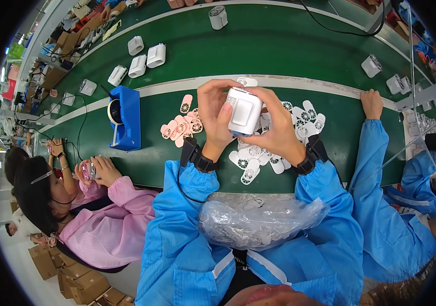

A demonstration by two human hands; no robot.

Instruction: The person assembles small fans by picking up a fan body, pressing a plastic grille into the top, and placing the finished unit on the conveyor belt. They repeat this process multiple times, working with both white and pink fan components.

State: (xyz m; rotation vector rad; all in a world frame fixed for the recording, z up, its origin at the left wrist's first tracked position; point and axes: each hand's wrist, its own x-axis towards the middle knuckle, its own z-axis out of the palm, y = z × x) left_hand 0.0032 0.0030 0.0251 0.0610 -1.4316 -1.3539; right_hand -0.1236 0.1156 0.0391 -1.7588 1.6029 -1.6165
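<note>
Both my hands hold a small white boxy plastic device (246, 113) above the green bench. Its face carries a raised rounded panel, a strip of fine print runs down one side, and some blue shows at its lower end. My left hand (215, 113) grips the left side with the thumb on the face. My right hand (280, 122) closes round the right side, index finger along the top and thumb at the lower end. Under and beside my hands lies a loose pile of white flat oval pieces (251, 169) with round spoked openings. Similar pink pieces (181, 126) lie to the left.
A blue tape dispenser (127, 120) stands left on the bench. Several white devices (156, 55) sit on the green strip beyond the pale divider (177, 85). A clear plastic bag (259, 219) rests at my lap. Co-workers in pink (108, 224) and blue (389, 204) sit either side.
</note>
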